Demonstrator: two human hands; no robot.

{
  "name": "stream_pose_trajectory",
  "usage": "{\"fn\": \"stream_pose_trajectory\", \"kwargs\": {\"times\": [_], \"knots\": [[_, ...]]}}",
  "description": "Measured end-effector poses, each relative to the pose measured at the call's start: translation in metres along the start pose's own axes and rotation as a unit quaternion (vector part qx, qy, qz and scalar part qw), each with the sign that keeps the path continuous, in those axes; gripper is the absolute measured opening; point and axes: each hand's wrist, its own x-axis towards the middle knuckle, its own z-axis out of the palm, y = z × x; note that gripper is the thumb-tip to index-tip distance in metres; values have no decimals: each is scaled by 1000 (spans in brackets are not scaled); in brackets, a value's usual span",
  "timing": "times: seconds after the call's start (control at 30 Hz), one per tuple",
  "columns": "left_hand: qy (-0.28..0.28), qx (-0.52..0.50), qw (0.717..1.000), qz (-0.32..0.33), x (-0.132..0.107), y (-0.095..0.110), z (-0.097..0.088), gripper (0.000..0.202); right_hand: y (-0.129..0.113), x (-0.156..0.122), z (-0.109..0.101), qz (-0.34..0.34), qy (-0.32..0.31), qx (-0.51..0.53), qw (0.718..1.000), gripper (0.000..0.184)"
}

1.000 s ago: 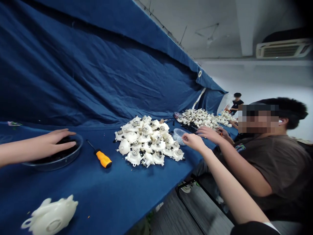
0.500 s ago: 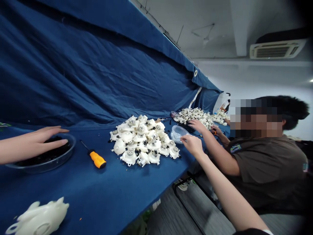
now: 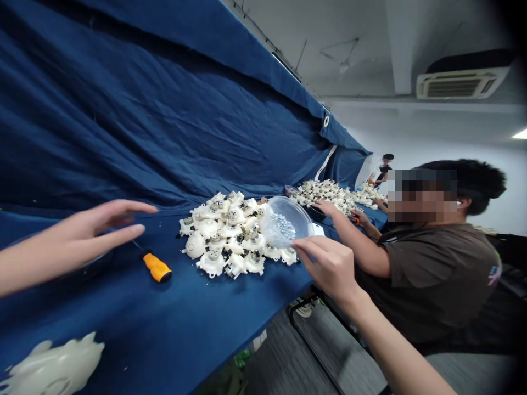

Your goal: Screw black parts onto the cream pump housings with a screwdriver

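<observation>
My right hand [image 3: 329, 264] pinches the near rim of a clear round plastic tub [image 3: 302, 215], which is lifted and tilted in front of a heap of white plastic housings [image 3: 216, 227]. Small silvery pieces, likely screws [image 3: 282, 226], lie inside the tub. My left hand [image 3: 109, 230] is stretched out with thumb and fingers apart, holding nothing. It hovers above a dark-filled bowl that it mostly hides. Just right of that hand lies a screwdriver [image 3: 157, 267] with an orange and black handle, its shaft partly behind the thumb.
A single white housing [image 3: 57, 362] lies at the near left of the blue-covered table [image 3: 173, 329]. To the right sits a co-worker in a brown shirt [image 3: 436, 285], hands near another pile of housings [image 3: 325, 192]. A blue curtain [image 3: 164, 109] hangs behind the table.
My right hand has lifted the tub of small pieces off the table and brought it nearer and leftward, tilting it. My left hand has moved right, away from the bowl's middle.
</observation>
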Motion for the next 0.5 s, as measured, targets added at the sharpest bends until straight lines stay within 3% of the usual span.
{"fn": "stream_pose_trajectory", "kwargs": {"times": [0.1,0.23,0.3,0.37,0.5], "knots": [[-183,-157,970,13,-21,28,21,79,-50,18,-2,-88,41,105,990,19],[-329,-307,893,-4,-44,46,35,86,-104,36,0,-183,24,201,962,24],[-332,-353,874,-18,-51,49,37,79,-119,41,1,-199,-4,218,955,23],[-300,-384,873,-33,-53,49,38,75,-124,43,2,-203,-20,234,951,23],[-273,-400,873,-52,-50,45,40,83,-124,43,6,-203,-44,241,948,24]]}}
